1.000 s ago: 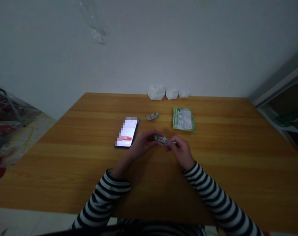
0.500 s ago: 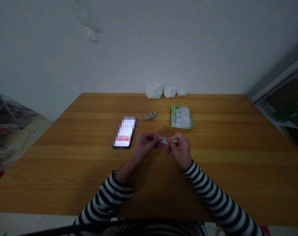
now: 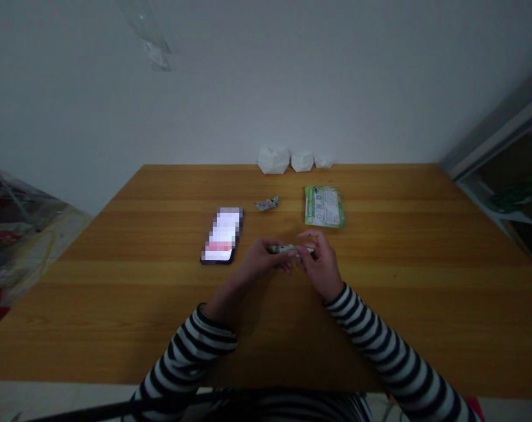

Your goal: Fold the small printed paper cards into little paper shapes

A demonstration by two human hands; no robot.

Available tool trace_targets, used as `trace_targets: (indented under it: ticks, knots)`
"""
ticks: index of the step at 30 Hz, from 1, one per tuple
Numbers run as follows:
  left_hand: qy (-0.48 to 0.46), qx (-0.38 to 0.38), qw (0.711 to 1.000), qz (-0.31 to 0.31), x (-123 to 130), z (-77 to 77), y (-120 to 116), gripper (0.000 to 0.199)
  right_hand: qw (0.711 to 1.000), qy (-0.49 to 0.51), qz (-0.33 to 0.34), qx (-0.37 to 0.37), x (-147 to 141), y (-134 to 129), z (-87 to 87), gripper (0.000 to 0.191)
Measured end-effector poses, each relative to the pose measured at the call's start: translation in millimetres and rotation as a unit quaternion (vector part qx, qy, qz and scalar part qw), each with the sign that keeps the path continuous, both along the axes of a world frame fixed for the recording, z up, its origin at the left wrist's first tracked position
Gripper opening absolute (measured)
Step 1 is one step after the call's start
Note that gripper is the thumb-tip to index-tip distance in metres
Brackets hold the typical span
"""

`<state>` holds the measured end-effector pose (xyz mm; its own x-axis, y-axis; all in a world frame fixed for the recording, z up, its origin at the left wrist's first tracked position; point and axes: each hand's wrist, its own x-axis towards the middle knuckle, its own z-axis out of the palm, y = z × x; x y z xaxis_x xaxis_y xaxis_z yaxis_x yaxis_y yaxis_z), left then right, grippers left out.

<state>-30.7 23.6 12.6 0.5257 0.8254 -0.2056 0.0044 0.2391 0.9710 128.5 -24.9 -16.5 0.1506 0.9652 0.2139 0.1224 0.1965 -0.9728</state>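
Observation:
Over the middle of the wooden table, both my hands pinch a small strip of green and white printed paper (image 3: 287, 249). My left hand (image 3: 262, 257) has its fingers closed on the left part, and my right hand (image 3: 321, 261) grips the right end between thumb and fingers. Beyond them lies a small crumpled or folded printed piece (image 3: 267, 203). A green and white packet (image 3: 324, 207) rests flat behind my right hand. To the left of my left hand is a phone (image 3: 222, 235) with its screen lit.
Three white folded paper shapes (image 3: 273, 160) stand along the back edge of the wooden table (image 3: 138, 234), against the wall. Clear plastic (image 3: 154, 50) hangs on the wall at upper left. A shelf with green items (image 3: 521, 193) is at the right.
My fingers have shifted on the printed paper, and more of it shows as a straighter strip between them. My right index finger has lifted a little. The camera view has shifted slightly.

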Motion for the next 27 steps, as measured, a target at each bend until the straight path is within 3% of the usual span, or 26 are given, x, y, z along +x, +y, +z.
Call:
trace_targets:
  ticks: [7,13,16,19,23,27]
  knots:
    - [0.043,0.024,0.999,0.006,1.0,-8.4,-1.6,0.040,0.992,0.010,0.111,-0.052,2.4,4.2,-0.1,0.040]
    - [0.001,-0.043,0.996,-0.074,-4.5,2.4,-0.9,0.046,0.984,0.069,0.150,-0.069,6.4,3.0,9.6,0.035]
    - [-0.012,-0.017,0.999,-0.039,-4.5,3.5,1.1,0.042,0.985,0.069,0.134,-0.078,8.4,4.9,3.7,0.032]
    - [-0.024,0.017,0.999,0.038,0.5,-4.4,3.1,0.039,0.998,0.019,0.056,-0.033,7.1,6.7,-5.2,0.024]
    - [0.002,0.062,0.995,0.074,3.0,-17.1,8.6,0.041,0.998,-0.042,0.023,0.032,5.0,6.5,-7.0,0.022]
    - [0.039,0.113,0.989,0.086,-2.0,-20.0,15.2,0.041,0.996,-0.067,0.011,0.059,10.5,8.7,-4.0,0.019]
